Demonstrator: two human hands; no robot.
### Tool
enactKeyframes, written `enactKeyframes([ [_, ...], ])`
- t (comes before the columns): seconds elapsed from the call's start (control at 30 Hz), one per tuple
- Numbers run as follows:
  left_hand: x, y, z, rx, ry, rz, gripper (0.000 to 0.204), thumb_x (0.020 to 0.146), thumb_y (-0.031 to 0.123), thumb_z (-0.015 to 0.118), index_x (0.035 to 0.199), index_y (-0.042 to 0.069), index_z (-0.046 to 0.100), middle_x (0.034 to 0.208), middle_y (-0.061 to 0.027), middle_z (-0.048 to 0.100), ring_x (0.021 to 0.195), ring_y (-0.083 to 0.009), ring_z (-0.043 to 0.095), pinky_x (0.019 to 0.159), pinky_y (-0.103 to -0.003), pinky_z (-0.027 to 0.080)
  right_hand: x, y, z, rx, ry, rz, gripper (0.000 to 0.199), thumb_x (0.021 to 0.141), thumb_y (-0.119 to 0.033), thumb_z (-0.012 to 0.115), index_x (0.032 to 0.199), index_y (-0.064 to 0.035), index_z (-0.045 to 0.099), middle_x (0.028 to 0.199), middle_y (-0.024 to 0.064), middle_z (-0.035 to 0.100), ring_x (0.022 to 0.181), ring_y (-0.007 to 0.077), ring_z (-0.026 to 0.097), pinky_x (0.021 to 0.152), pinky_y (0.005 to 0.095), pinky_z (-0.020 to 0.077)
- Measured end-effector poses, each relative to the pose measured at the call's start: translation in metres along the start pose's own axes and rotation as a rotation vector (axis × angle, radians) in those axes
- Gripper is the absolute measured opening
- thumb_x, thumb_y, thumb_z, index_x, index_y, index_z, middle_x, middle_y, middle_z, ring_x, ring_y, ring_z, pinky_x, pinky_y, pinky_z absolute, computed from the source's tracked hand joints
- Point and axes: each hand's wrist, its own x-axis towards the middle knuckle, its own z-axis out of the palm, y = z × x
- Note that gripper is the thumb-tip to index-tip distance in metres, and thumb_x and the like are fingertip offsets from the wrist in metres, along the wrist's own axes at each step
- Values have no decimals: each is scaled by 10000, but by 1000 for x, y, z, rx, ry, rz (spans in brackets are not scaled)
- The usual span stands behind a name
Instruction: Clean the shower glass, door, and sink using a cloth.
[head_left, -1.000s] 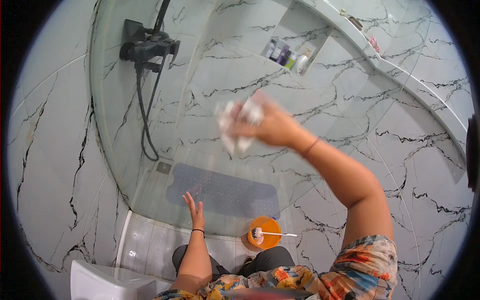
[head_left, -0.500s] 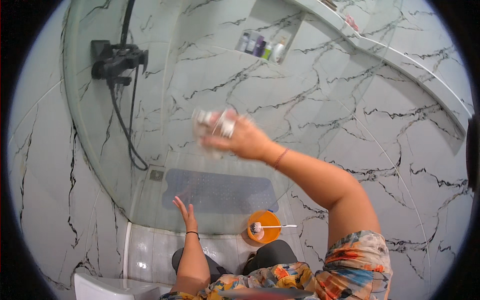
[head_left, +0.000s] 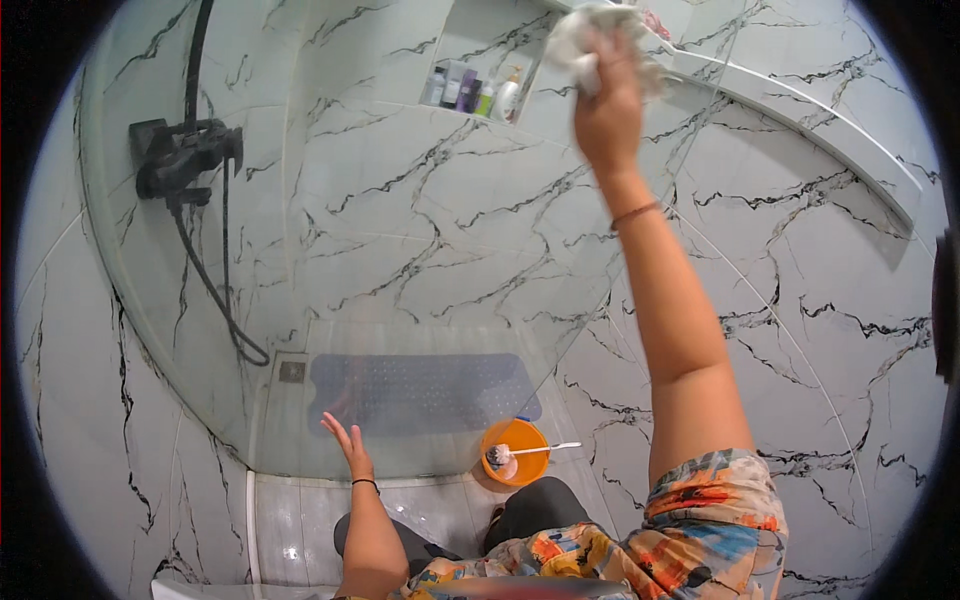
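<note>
My right hand [head_left: 612,110] is stretched far up to the right and presses a crumpled white cloth [head_left: 570,45] against the clear glass shower panel [head_left: 420,260]. The cloth is slightly blurred, and its far side is hidden by the fingers. Low on the left, my left hand [head_left: 348,445] has its fingers spread and holds nothing; it is close to the lower part of the glass. Whether its fingertips touch the pane I cannot tell.
An orange bucket [head_left: 538,470] with a white-handled brush [head_left: 545,449] stands on the floor by my legs. Behind the glass are a grey-blue bath mat [head_left: 420,390], a black shower mixer [head_left: 185,160] with hose, and a wall niche with several bottles [head_left: 485,98].
My right hand has swept the cloth from the middle of the glass up and to the right, straightening the arm. My left hand stays low, fingers still spread. The view has shifted slightly.
</note>
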Motion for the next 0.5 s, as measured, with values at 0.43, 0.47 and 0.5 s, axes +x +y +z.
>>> enactKeyframes([
  [0.43,-21,-6,-20,-102,-227,-203,797,858,559,429,1435,267,-36,1508,-102,-27,1379,-307,18,1055,-506,80,-116,-1,-48,364,-1107,199,453,795,-161,572,1197,-356,495,1267,-49,506,1217,165,441,1083,428,253],
  [0.47,-22,1,-21,-124,-205,-238,767,909,462,425,1444,172,-42,1506,-106,-9,1383,-278,26,1099,-399,72,-86,21,-53,-75,-541,-487,490,750,-108,617,1211,-236,514,1268,21,517,1211,226,453,1071,434,263],
  [0.5,-21,-1,-19,-126,-216,-230,767,909,462,425,1444,172,-42,1506,-106,-9,1383,-278,26,1099,-399,72,-58,46,-59,-156,-461,-353,499,733,-70,617,1208,-187,519,1272,62,510,1207,256,454,1058,435,283],
])
